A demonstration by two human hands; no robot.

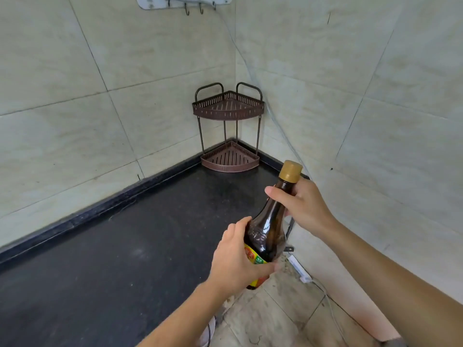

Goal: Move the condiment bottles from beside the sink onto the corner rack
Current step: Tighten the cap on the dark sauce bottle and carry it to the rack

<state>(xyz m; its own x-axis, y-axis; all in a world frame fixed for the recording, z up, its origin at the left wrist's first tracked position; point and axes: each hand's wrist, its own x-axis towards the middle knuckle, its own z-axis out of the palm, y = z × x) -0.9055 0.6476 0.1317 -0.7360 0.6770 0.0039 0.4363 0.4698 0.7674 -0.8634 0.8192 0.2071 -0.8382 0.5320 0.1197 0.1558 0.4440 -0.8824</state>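
A dark brown condiment bottle (269, 229) with a tan cap and a yellow-green label is held in the air over the right end of the black counter (120, 259). My left hand (238, 256) grips its lower body over the label. My right hand (303, 206) is wrapped around its neck just under the cap. The bottle tilts slightly to the right. A brown two-tier corner rack (229, 108) stands in the far corner of the counter, beyond the bottle; both its shelves hold nothing. The sink is out of view.
Tiled walls meet behind the rack. A white hook rail (184, 2) hangs high on the left wall. To the right of the counter's edge, a white power strip (299, 269) with a cord lies on the tiled floor.
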